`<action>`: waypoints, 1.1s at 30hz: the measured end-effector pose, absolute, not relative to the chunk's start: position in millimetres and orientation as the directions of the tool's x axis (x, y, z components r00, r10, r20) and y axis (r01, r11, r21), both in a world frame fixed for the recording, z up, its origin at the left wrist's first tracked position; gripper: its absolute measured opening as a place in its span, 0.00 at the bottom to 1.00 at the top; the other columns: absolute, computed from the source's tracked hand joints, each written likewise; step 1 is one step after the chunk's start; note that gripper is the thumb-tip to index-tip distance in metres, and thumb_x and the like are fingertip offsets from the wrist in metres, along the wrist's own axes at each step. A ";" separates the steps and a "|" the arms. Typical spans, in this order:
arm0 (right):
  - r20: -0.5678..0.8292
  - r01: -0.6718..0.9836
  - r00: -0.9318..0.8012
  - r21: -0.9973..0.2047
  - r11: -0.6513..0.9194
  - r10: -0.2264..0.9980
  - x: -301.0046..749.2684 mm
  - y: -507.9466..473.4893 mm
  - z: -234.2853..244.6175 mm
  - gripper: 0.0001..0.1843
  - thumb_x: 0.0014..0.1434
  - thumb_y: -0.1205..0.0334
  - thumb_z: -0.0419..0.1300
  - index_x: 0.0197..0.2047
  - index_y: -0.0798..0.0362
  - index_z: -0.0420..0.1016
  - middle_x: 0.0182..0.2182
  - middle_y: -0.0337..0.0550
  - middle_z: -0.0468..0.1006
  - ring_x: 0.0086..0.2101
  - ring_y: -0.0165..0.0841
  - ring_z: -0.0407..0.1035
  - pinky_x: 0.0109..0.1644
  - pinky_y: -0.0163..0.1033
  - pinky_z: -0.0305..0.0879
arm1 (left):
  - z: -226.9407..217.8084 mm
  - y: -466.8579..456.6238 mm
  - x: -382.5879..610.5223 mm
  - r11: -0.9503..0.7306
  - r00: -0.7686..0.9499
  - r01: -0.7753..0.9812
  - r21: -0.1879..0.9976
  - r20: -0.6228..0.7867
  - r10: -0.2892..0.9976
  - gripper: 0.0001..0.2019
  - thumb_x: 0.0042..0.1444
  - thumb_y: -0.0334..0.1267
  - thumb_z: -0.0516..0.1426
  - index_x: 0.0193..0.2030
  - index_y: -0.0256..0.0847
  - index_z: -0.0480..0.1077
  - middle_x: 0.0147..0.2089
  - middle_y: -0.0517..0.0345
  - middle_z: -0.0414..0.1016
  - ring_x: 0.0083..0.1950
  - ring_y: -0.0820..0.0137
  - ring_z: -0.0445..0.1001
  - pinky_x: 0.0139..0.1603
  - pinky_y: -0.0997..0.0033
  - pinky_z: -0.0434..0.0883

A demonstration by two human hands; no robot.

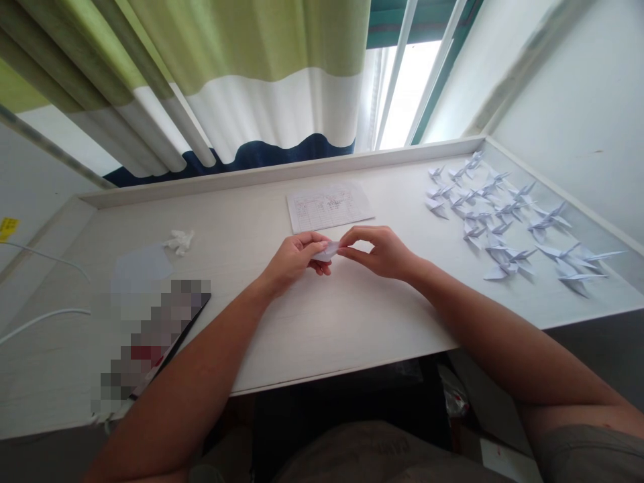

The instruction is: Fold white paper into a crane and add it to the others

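A small folded piece of white paper (327, 252) is held between my two hands, above the middle of the white desk. My left hand (298, 257) grips its left part, with the thumb on top and the other fingers curled beneath. At its right end, the thumb and forefinger of my right hand (378, 251) pinch the tip. Parts of the paper are hidden by my fingers. Several folded white paper cranes (503, 210) stand in a group on the right side of the desk.
A printed sheet (329, 206) lies behind my hands. To the left are a crumpled tissue (179, 242), plain white paper (141, 263), a blurred-out flat device (155, 342) and white cables (45, 322). Raised boards edge the desk (282, 173), with a curtain (261, 60) behind.
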State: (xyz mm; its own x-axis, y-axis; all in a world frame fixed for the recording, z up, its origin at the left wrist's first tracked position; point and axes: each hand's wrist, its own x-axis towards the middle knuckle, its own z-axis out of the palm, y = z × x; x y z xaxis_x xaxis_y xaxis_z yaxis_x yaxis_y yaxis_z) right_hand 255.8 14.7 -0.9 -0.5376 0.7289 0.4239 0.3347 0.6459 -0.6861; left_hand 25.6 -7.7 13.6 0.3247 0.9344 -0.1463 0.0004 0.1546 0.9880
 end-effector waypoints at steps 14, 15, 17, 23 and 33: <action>0.174 -0.078 -0.434 -0.985 0.155 0.884 247.8 17.9 0.2 0.21 0.55 0.47 0.77 0.33 0.51 0.74 0.33 0.41 0.82 0.36 0.35 0.79 0.44 0.44 0.76 | 9.0 -9.2 28.7 0.119 0.365 -0.070 0.990 -0.086 0.927 0.26 0.56 0.57 0.71 0.47 0.35 0.77 0.36 0.52 0.85 0.31 0.68 0.84 0.36 0.69 0.79; 0.166 -0.095 -0.436 -0.986 0.138 0.884 247.1 17.8 0.2 0.21 0.55 0.48 0.78 0.33 0.51 0.73 0.33 0.41 0.82 0.36 0.35 0.78 0.44 0.44 0.76 | 8.7 -9.2 29.0 0.126 0.365 -0.072 0.989 -0.091 0.927 0.26 0.55 0.57 0.72 0.47 0.36 0.76 0.36 0.52 0.85 0.31 0.67 0.84 0.36 0.68 0.80; 0.161 -0.116 -0.425 -0.986 0.123 0.891 245.7 17.7 0.0 0.21 0.56 0.49 0.77 0.33 0.51 0.72 0.32 0.40 0.82 0.35 0.34 0.78 0.44 0.43 0.76 | 7.7 -9.5 29.5 0.135 0.362 -0.079 0.988 -0.098 0.927 0.26 0.54 0.55 0.73 0.47 0.37 0.75 0.37 0.52 0.86 0.33 0.65 0.85 0.38 0.66 0.80; 0.155 -0.124 -0.373 -0.985 0.116 0.915 242.3 18.4 -1.0 0.14 0.56 0.56 0.75 0.40 0.51 0.77 0.34 0.39 0.83 0.36 0.33 0.78 0.45 0.43 0.75 | 4.4 -11.2 28.8 0.144 0.360 -0.097 0.985 -0.100 0.927 0.24 0.54 0.51 0.74 0.47 0.39 0.72 0.40 0.51 0.88 0.37 0.61 0.87 0.43 0.62 0.82; 0.096 0.062 -0.265 -0.991 0.116 0.959 240.9 16.9 0.0 0.04 0.53 0.63 0.69 0.32 0.54 0.82 0.29 0.41 0.83 0.33 0.34 0.77 0.41 0.40 0.74 | -4.2 -11.0 31.4 0.083 0.372 -0.022 0.996 -0.069 0.926 0.24 0.55 0.50 0.73 0.51 0.37 0.78 0.45 0.46 0.88 0.41 0.58 0.88 0.47 0.57 0.82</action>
